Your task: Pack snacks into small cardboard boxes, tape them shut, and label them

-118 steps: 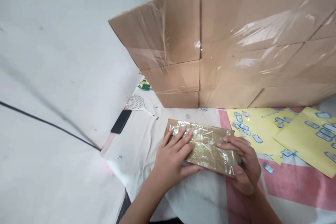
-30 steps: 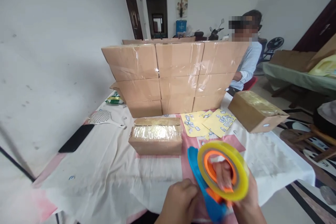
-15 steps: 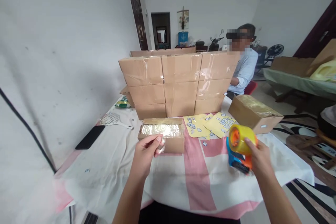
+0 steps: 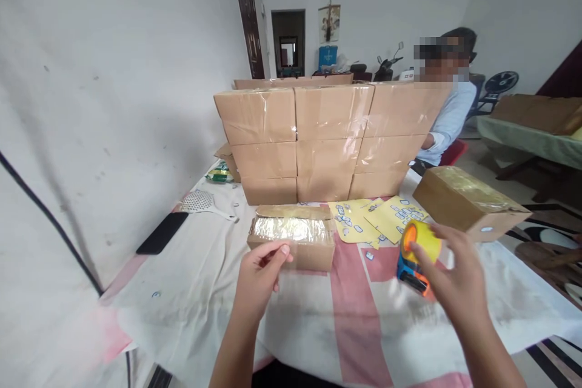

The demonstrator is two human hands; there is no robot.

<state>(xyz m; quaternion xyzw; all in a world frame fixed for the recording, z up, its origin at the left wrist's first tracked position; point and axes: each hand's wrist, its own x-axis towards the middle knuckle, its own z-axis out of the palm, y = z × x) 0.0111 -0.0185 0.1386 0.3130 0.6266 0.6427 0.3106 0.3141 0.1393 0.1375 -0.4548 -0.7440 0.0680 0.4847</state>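
Note:
My left hand (image 4: pixel 265 270) is closed in a pinch just in front of a small cardboard box (image 4: pixel 313 254); whatever is between its fingertips is too small to make out. Shiny clear tape covers the top of that box. On the right, my right hand (image 4: pixel 459 270) is around a tape dispenser (image 4: pixel 411 276), thumb across the front and fingers over the top. It has a blue and orange body and a yellow tape roll (image 4: pixel 430 241). The dispenser is low over the cloth; I cannot tell whether it touches.
Stacked taped cartons (image 4: pixel 327 157) stand behind the small box. Yellow printed sheets (image 4: pixel 357 221) lie beside it, and another taped box (image 4: pixel 468 203) is at right. A white perforated scoop (image 4: pixel 200 201) and a black flat object (image 4: pixel 162 233) lie left. A person (image 4: pixel 450 109) sits beyond.
The view has shifted, with the scene lower right. My right hand has lowered and turned the tape dispenser, its grip looser. The clear scrap at my left fingertips no longer shows plainly.

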